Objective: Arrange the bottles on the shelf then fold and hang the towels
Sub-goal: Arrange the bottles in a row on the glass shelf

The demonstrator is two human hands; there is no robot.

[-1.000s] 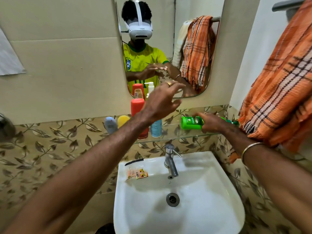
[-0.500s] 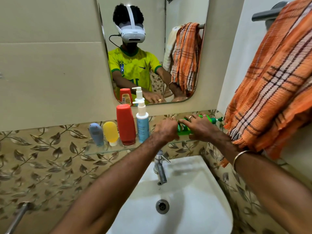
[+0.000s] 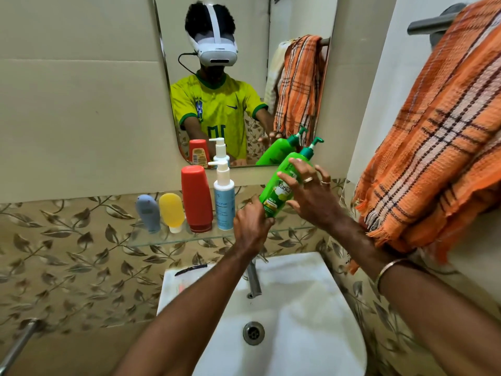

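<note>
Green shampoo bottle (image 3: 282, 185) (tilted) gripped low by left hand (image 3: 250, 223), touched by right hand's (image 3: 311, 196) spread fingers, above glass shelf (image 3: 162, 238).

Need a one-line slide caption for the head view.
Both hands tilt a green shampoo bottle upright at the glass shelf, beside four standing bottles.

Green shampoo bottle (image 3: 282, 185), held in my hands: label reads "Vatika", with "HEALTH SHAMPOO" on a band beneath (smaller print illegible). White-and-blue pump bottle (image 3: 224, 202) on my shelf: letters "conac" legible, the rest cut off. Red bottle's (image 3: 196, 198) back label, seen in the mirror (image 3: 295, 20): unreadable.
</note>
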